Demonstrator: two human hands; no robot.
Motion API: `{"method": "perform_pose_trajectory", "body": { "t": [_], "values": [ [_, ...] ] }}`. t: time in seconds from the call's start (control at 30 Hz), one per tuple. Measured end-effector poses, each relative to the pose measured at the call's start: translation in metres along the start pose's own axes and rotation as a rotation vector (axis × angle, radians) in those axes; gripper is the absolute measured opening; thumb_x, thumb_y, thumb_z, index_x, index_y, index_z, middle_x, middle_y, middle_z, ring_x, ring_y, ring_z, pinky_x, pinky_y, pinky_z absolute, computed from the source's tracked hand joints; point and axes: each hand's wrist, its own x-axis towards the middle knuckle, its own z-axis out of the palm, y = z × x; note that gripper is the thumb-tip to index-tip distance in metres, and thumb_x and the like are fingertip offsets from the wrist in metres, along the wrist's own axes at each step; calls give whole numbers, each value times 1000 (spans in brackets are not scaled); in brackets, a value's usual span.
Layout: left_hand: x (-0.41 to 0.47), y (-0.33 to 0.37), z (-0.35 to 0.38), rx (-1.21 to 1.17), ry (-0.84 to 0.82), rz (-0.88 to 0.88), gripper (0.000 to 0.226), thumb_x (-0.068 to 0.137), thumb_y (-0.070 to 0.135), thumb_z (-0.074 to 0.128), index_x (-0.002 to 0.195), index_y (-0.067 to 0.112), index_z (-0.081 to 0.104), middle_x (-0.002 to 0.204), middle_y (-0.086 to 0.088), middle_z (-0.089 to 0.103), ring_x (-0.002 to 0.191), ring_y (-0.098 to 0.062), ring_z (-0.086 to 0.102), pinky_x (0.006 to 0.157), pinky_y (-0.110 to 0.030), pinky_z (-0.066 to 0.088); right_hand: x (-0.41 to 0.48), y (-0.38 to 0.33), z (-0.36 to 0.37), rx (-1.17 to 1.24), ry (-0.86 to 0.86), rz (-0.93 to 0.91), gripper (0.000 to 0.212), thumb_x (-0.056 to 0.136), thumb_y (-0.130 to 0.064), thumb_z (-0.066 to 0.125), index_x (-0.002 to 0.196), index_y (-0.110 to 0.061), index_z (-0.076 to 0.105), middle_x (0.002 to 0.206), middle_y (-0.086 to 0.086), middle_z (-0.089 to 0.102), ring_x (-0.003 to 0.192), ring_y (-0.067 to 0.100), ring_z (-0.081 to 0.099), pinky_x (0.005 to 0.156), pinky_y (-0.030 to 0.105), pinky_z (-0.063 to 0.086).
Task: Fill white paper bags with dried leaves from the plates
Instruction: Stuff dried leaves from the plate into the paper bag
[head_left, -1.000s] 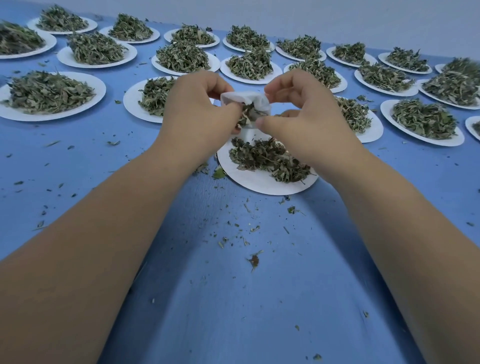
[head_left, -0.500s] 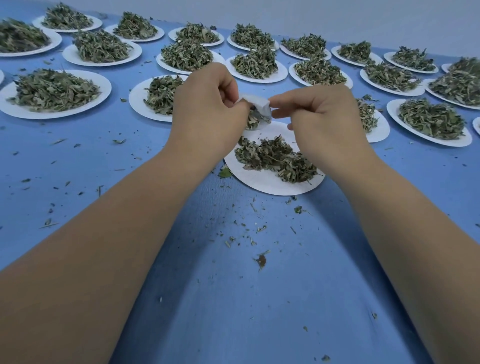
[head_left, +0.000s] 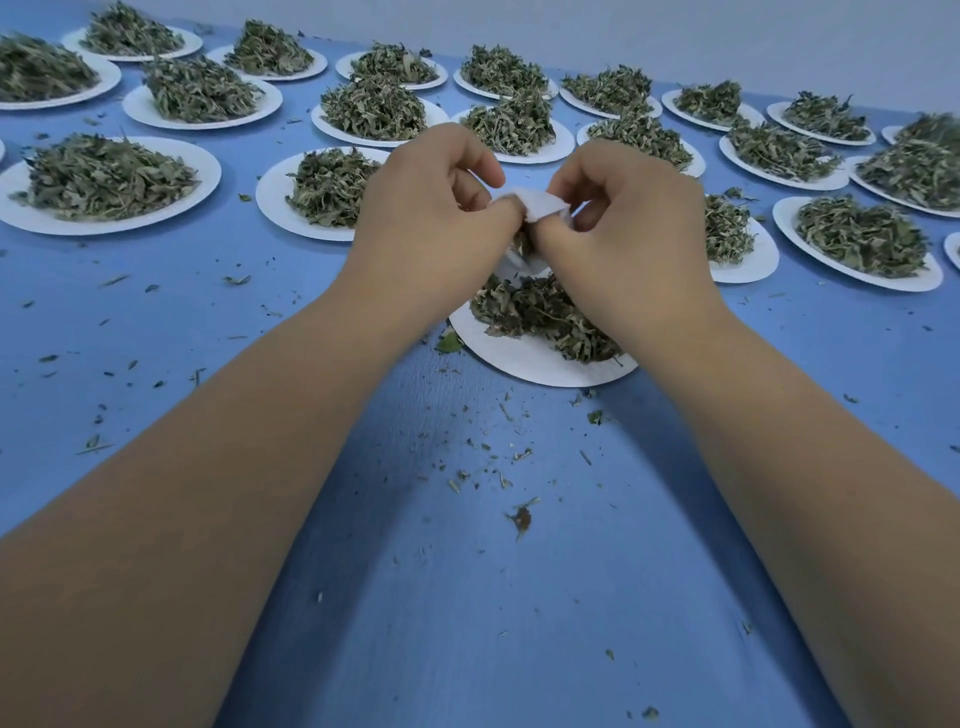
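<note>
Hands: left hand (head_left: 431, 208) and right hand (head_left: 628, 218) both pinch white paper bag (head_left: 540, 203) | bag held above near plate (head_left: 524, 358) of dried leaves (head_left: 540, 317) | risk: overstuffed mouth, leaves spill onto blue table (head_left: 467, 597)

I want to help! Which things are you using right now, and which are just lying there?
Using: bag, left hand, right hand, near plate, leaves on it.
Lying about: other plates, crumbs on the table.

Forearms extended, converging; left hand (head_left: 426, 213), right hand (head_left: 631, 223) touching; fingers (head_left: 467, 156) curled, seemingly pinching paper bag (head_left: 541, 203)
</note>
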Motion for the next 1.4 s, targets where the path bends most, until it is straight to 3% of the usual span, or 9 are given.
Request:
{"method": "perform_pose_trajectory", "body": {
  "t": [0.1, 0.3, 0.47, 0.6, 0.7, 0.83, 1.1, 1.2, 1.4],
  "values": [
    [1, -1, -2, 21, 13, -14, 7, 84, 22, 70, 88, 23, 65, 75, -9, 70, 70, -22, 71, 70, -41, 60, -1, 2, -6, 147, -77, 89, 7, 86, -31, 70, 92, -28, 70, 81, -16, 69, 69, 1, 65, 68, 21, 50],
    [4, -4, -3, 86, 78, 6, 6, 86, 21, 64, 80, 23, 63, 57, 3, 57, 51, -7, 50, 56, -25, 45, -10, 1, -13, 212, -269, -2, 25, 85, -40, 67, 109, -40, 62, 107, -29, 65, 93, -3, 66, 72, 21, 46],
    [1, 0, -2, 63, 12, 10, 12, 84, 20, 65, 76, 27, 61, 57, 2, 58, 48, -6, 51, 53, -23, 45, -7, 3, -8, 204, -226, -9, 20, 84, -32, 77, 97, -30, 63, 94, -22, 66, 70, 3, 66, 59, 14, 40],
    [2, 2, -4, -13, 6, -3, 6, 83, 18, 67, 81, 23, 66, 75, -12, 71, 71, -24, 69, 68, -37, 60, -6, 3, -13, 355, -249, 46, 14, 85, -27, 79, 84, -25, 65, 72, -22, 65, 48, 2, 53, 48, 13, 37],
    [0, 3, -5, -61, -8, 5, 7, 81, 22, 73, 85, 18, 69, 74, -12, 72, 70, -26, 71, 69, -43, 62, -4, 5, -15, 312, -201, 67, 15, 86, -30, 78, 80, -26, 65, 70, -21, 66, 50, 5, 55, 50, 16, 38],
    [-4, 5, -1, -82, -58, -7, 17, 76, 23, 81, 82, 17, 66, 66, -14, 68, 50, -19, 62, 50, -29, 52, -4, 6, -7, 147, -118, 65, 17, 82, -30, 75, 74, -23, 62, 64, -14, 63, 57, 3, 59, 55, 18, 39],
    [-5, 8, 1, -130, -150, 52, 15, 83, 23, 78, 91, 17, 67, 50, 1, 53, 52, -24, 57, 70, -48, 61, 1, 8, 3, 34, -34, 127, 19, 75, -20, 68, 67, -21, 51, 58, -10, 47, 55, 6, 39, 51, 25, 29],
    [-5, 10, 0, -128, -176, 59, 15, 85, 22, 76, 96, 17, 69, 58, -15, 57, 58, -33, 62, 71, -47, 61, 0, 8, 2, 78, -13, 111, 17, 78, -20, 68, 72, -22, 52, 62, -10, 49, 56, 5, 41, 53, 22, 33],
    [0, -1, -1, 181, 15, 162, 13, 81, 17, 64, 90, 26, 67, 67, 7, 54, 64, -7, 51, 63, -27, 47, -5, 0, -6, 123, -19, 25, 10, 81, -26, 71, 75, -26, 64, 66, -17, 62, 57, -1, 54, 59, 16, 38]
  ]
}}
